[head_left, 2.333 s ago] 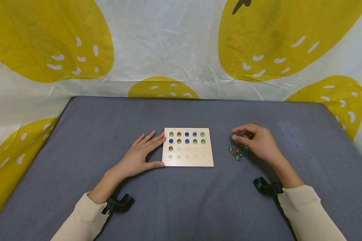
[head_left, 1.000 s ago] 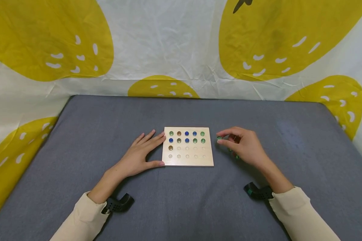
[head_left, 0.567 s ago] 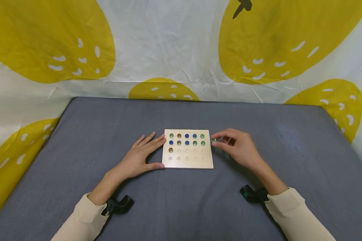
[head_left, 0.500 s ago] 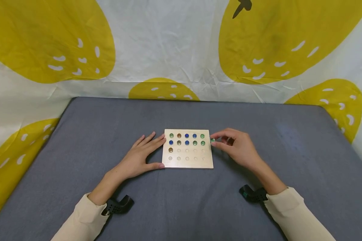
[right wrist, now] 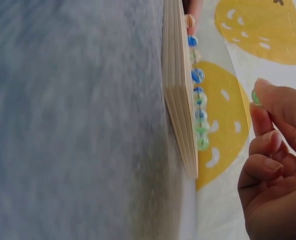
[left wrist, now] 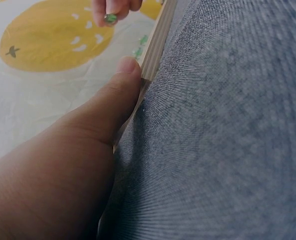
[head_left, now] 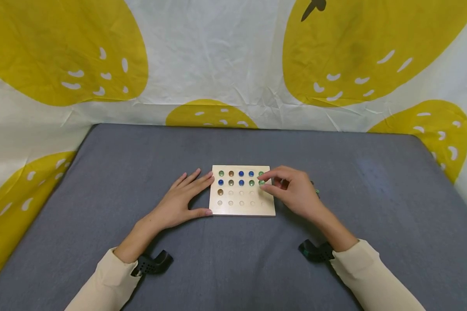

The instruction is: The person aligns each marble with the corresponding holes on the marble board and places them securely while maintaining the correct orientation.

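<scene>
A pale wooden board point(head_left: 241, 209) with rows of round hollows lies mid-table, its edge also showing in both wrist views point(left wrist: 155, 42) point(right wrist: 180, 100). Green, blue and brown marbles point(head_left: 241, 173) fill its two far rows, and one brown marble sits in the third. My left hand point(head_left: 208, 193) lies flat on the cloth, fingers along the board's left edge and thumb point(left wrist: 113, 95) at its near corner. My right hand point(head_left: 261, 181) hovers over the board's right side. It pinches a green marble point(right wrist: 255, 96), also seen in the left wrist view point(left wrist: 110, 18).
A grey cloth point(head_left: 334, 151) covers the table, with a white and yellow patterned sheet point(head_left: 218, 65) behind and at the sides. Loose marbles point(head_left: 316, 190) peek out behind my right hand. Black wrist mounts point(head_left: 153, 264) point(head_left: 314, 252) sit by both cream sleeves.
My right hand picked a green marble from the loose pile and carried it left, from beside the board to above its right columns. The left hand stayed put.
</scene>
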